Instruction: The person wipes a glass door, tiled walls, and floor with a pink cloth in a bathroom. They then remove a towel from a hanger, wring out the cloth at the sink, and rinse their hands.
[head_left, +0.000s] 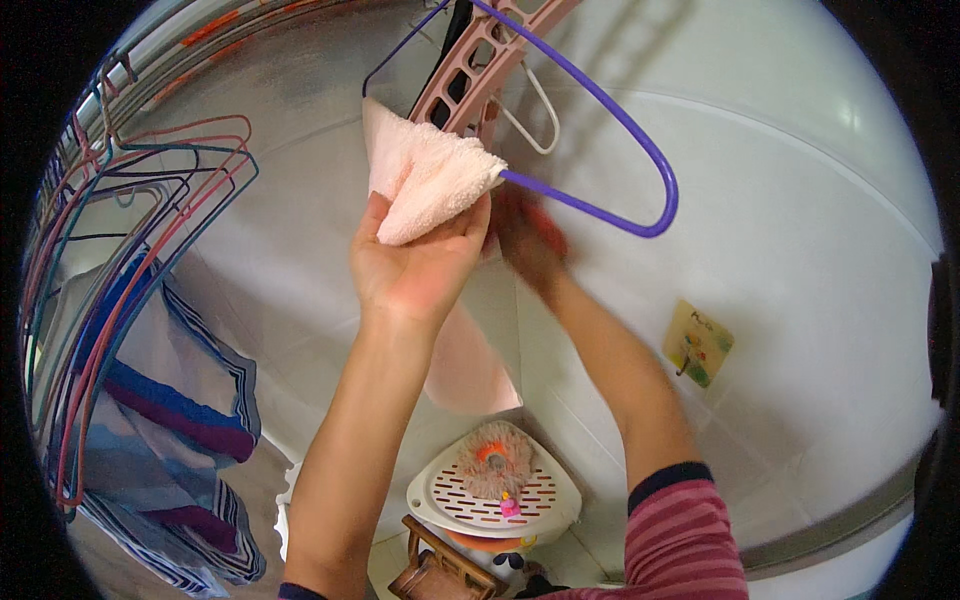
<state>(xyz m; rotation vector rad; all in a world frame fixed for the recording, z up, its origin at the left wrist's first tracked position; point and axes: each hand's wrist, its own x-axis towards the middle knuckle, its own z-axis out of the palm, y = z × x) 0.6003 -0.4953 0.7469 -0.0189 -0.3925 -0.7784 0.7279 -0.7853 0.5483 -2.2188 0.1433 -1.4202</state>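
A pale pink terry towel (439, 176) is draped over the lower bar of a purple wire hanger (600, 97). My left hand (420, 259) cups the towel's folded edge from below, palm up, with the thumb against the cloth. A length of pale pink cloth (472, 364) hangs down behind my left wrist and seems part of the same towel. Just right of the towel, my right hand (529, 236) reaches up beneath the hanger bar. It is blurred beside something red (550, 231), and its fingers are partly hidden.
A pink plastic rack (476, 64) and a white hanger (551, 124) are above my hands. Several coloured hangers (180, 217) and blue-patterned cloth (180, 405) hang at left. Below are a corner shelf (442, 495) bearing a fluffy ring (491, 476), and a wooden stool (442, 574). A wall hook (697, 343) is at right.
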